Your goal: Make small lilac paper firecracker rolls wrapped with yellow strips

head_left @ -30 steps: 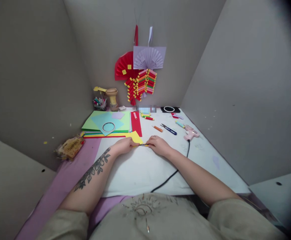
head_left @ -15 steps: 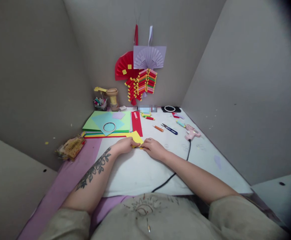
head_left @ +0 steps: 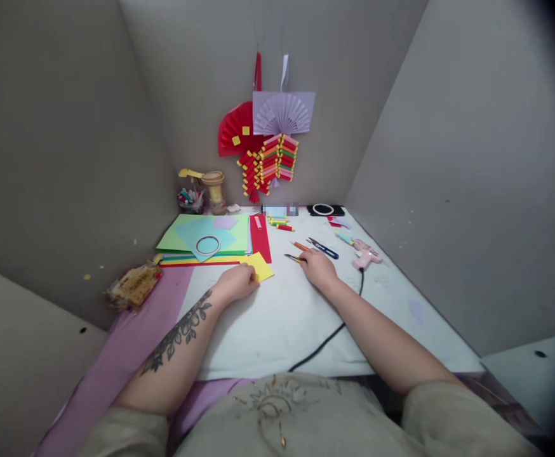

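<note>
White tabletop (head_left: 268, 343) underlies hands (head_left: 239, 281), right (head_left: 319, 270) apparently holding tool (head_left: 293, 258).

Lettering within your view: none legible.
On the packet (head_left: 135, 285) at your left, any print is too small and blurred for you to read; a patch (head_left: 281, 210) at the rear of your desk (head_left: 258, 343) is pixelated; the design (head_left: 272, 404) on your shirt (head_left: 334, 425) forms no readable word or number.

Grey back wall (head_left: 187, 76), grey side walls (head_left: 458, 146), white tabletop (head_left: 258, 336), even light
</note>
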`<state>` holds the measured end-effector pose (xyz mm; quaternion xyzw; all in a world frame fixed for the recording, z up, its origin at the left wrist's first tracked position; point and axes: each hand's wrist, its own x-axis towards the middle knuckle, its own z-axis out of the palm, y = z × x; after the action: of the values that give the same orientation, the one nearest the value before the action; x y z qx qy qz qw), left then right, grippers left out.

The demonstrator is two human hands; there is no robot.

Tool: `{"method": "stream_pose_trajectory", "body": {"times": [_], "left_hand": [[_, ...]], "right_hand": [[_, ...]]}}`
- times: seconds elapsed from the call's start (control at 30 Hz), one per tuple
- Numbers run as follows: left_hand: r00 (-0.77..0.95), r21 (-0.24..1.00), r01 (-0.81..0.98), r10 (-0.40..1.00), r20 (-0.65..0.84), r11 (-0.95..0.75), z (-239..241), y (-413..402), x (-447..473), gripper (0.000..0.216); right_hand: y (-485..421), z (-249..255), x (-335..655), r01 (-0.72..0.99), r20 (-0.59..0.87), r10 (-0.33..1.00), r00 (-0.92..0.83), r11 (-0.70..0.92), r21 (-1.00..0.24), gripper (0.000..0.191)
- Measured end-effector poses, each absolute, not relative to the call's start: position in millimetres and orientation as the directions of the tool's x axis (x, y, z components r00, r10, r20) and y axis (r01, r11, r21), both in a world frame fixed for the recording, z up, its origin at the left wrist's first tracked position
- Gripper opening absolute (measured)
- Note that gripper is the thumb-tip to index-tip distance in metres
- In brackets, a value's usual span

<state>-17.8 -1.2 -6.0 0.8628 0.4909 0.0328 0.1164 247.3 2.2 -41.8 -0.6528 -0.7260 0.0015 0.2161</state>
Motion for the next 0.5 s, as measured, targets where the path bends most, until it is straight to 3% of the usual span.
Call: {"method": "stream_pose_trajectory", "body": {"times": [0.13,0.33,0.5], "left_hand": [[0.53,0.232,0.836,0.841,-0.107,-0.498,-3.8,-4.7,-16.0,0.019],[0.596,0.315,0.781,0.795,-0.118,-0.539,-1.0,-9.7,-13.8,0.021],[0.55,0.312,0.796,0.835,-0.014,-0.519,1.5,-8.0,-15.2,0.021]], "right_hand": [[-0.6,-42.7,238.5,0.95,0.36,0.93,-0.074,0.176,-0.259,0.013],[-15.6,-35.4,210.6,0.714,0.4,0.789,-0.466,0.602,-0.357,0.025],[-20.7,-33.8,201.4,0.602,0.424,0.687,-0.59,0.724,-0.336,0.023]]}}
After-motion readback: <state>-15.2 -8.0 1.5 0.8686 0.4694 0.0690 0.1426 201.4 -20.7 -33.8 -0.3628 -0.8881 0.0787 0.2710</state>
